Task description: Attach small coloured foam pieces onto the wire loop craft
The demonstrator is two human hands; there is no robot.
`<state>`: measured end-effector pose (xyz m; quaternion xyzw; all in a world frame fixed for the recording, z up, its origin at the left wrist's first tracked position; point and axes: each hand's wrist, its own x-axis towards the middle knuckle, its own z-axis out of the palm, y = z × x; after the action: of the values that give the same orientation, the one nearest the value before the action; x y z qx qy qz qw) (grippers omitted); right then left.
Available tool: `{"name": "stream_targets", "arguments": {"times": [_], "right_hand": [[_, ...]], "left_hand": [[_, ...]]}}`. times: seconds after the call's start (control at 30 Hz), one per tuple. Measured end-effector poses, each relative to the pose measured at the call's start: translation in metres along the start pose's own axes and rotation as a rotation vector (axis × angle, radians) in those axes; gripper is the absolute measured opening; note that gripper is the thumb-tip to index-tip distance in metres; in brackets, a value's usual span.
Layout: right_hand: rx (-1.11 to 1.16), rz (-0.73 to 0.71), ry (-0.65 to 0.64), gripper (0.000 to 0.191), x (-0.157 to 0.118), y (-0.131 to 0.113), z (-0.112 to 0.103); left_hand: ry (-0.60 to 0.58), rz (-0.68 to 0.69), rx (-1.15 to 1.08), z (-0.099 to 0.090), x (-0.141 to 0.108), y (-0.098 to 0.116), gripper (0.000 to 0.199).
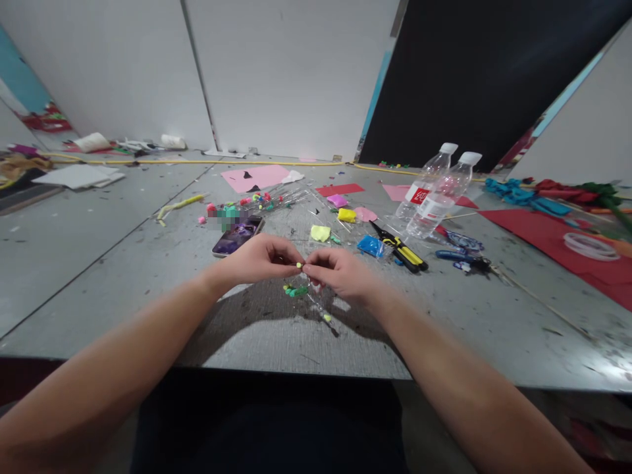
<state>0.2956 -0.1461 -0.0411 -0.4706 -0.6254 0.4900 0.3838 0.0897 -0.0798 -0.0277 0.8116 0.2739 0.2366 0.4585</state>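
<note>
Both hands meet over the grey table [128, 316], fingertips nearly touching. Between them is a tiny pale yellow piece of modelling clay [299, 265]. My left hand [264, 257] pinches it with thumb and finger; my right hand [340, 270] is closed too, its thumb and finger against the same piece. Right below, several small green clay bits [296, 291] lie on the table or hang close above it; I cannot tell which. A thin clear strip [316, 303] with a yellow clay bit [327, 318] runs down beside them. A phone [239, 237] lies just beyond my left hand.
Past my hands lie yellow clay [320, 233], blue clay in a wrapper [371, 246], pink clay [337, 201] and yellow-handled pliers [402, 250]. Two plastic bottles [434, 204] stand at right, near red sheets [557, 243]. Pink paper [251, 176] lies further back.
</note>
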Motion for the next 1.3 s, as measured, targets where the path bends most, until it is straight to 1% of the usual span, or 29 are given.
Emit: {"name": "stream_targets", "arguments": {"times": [0.13,0.23,0.33,0.47,0.53,0.6,0.67,0.77,0.83,0.87,0.9,0.93,1.0,1.1,1.17,1.3], "right_hand": [[-0.015,0.015,-0.016,0.014,0.001,0.0,-0.002],[-0.08,0.031,-0.019,0.015,0.003,0.003,-0.002],[-0.214,0.038,0.007,0.015,0.004,0.005,-0.001],[-0.392,0.029,0.016,0.017,0.006,0.006,-0.002],[-0.536,-0.02,0.055,0.017,0.008,0.007,-0.009],[-0.712,-0.047,0.141,0.015,0.012,0.007,-0.022],[-0.834,0.042,0.259,0.014,0.015,0.009,-0.041],[-1.009,0.246,0.448,0.019,0.018,0.015,-0.072],[-1.093,0.411,0.512,0.027,0.018,0.02,-0.088],[-1.105,0.497,0.528,0.032,0.017,0.022,-0.095],[-1.109,0.553,0.54,0.038,0.017,0.025,-0.099],[-1.108,0.575,0.546,0.043,0.016,0.027,-0.102],[-1.118,0.59,0.544,0.046,0.015,0.029,-0.105],[-1.13,0.605,0.521,0.043,0.016,0.03,-0.104],[-1.119,0.582,0.543,0.04,0.019,0.031,-0.103],[-1.017,0.455,0.648,0.038,0.025,0.038,-0.107]], "left_hand": [[0.015,-0.033,0.052,-0.001,0.0,0.004,0.019],[0.005,-0.071,0.096,-0.002,0.0,0.003,0.019],[0.004,-0.101,0.114,-0.004,0.003,-0.002,0.021],[-0.03,-0.123,0.097,-0.005,0.005,-0.009,0.034],[-0.078,-0.135,0.119,-0.005,0.005,-0.01,0.037],[-0.132,-0.153,0.162,-0.006,0.005,-0.01,0.039],[-0.18,-0.163,0.202,-0.007,0.004,-0.011,0.041],[-0.22,-0.167,0.26,-0.009,0.004,-0.013,0.041],[-0.228,-0.185,0.314,-0.01,0.004,-0.012,0.04],[-0.225,-0.194,0.344,-0.01,0.004,-0.011,0.04],[-0.22,-0.2,0.374,-0.01,0.004,-0.01,0.04],[-0.215,-0.203,0.401,-0.01,0.004,-0.009,0.041],[-0.204,-0.2,0.457,-0.01,0.005,-0.007,0.041],[-0.174,-0.176,0.562,-0.013,0.005,-0.006,0.038],[-0.16,-0.159,0.605,-0.014,0.006,-0.007,0.036],[-0.174,-0.186,0.567,-0.016,0.006,-0.007,0.039]]}}
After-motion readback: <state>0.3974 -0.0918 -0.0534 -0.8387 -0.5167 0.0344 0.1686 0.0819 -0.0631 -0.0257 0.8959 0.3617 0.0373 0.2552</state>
